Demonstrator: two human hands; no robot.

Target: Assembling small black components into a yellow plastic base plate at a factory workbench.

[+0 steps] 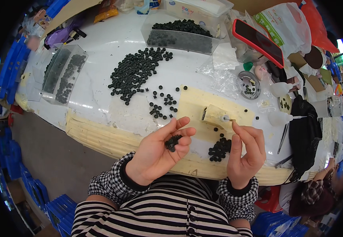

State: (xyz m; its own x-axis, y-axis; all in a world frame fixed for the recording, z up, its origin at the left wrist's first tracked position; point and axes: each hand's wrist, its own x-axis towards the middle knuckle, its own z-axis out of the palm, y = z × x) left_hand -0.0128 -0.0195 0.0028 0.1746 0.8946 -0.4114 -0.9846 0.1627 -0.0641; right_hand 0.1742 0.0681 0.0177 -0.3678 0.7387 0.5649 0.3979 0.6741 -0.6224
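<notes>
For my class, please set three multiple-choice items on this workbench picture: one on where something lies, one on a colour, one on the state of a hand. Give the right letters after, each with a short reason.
1. Where does the big loose heap of small parts lie?
A. on the white table top, beyond the hands
B. on the floor
C. inside the black bag

2. What colour is the case of the phone leaning at the far right?
A. green
B. red
C. white

3. How is the left hand held?
A. flat on the table
B. clenched in a fist
C. palm up, cupping a few small black parts

Answers:
1 A: the heap spreads over the bare table between two clear boxes.
2 B: a red rim frames the dark screen.
3 C: the parts in the palm show among the curled fingers, while the right hand pinches something small.
</notes>
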